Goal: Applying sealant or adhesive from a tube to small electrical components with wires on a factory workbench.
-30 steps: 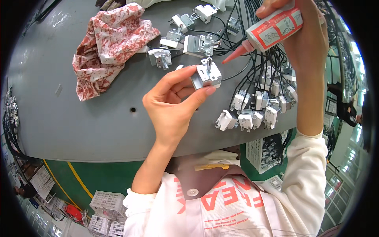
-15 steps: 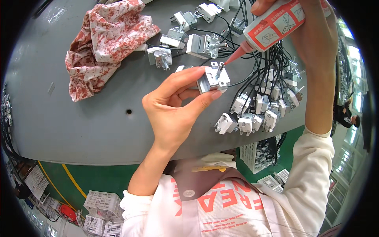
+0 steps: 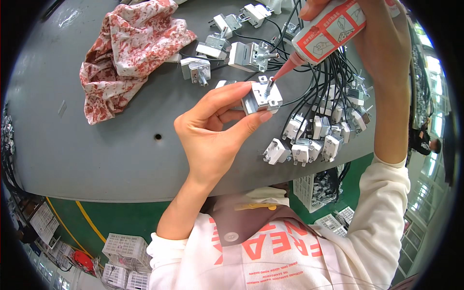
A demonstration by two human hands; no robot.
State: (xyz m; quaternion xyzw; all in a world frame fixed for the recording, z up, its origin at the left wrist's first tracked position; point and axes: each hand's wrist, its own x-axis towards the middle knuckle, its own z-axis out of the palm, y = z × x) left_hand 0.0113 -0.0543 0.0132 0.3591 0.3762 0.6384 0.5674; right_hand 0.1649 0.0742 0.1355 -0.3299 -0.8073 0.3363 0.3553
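Note:
Between the thumb and fingers of my left hand [image 3: 212, 128] is a small white-and-metal thermostat-like unit [image 3: 262, 96], its metal shaft pointing up and a black cable leaving its right side. My right hand [image 3: 382, 46] grips a white-and-red squeeze bottle [image 3: 328, 34], tilted down to the left. The bottle's pink tapered nozzle [image 3: 289, 66] meets the top of the shaft, or hovers just over it; I cannot tell which. Loose units of the same kind [image 3: 251, 56] lie beyond my left hand. More units [image 3: 321, 126] are bunched to the right of it.
A crumpled red-and-white cloth [image 3: 135, 53] lies at the left on the grey table [image 3: 111, 154]. Black cables [image 3: 333, 67] fan out beneath the bottle. Below the table's near edge stand white crates [image 3: 126, 249] and a crate of parts [image 3: 304, 191]. A person [image 3: 425, 145] is far right.
The bottle and my right hand have shifted slightly left, bringing the nozzle tip closer against the shaft. My left hand and the unit have barely moved.

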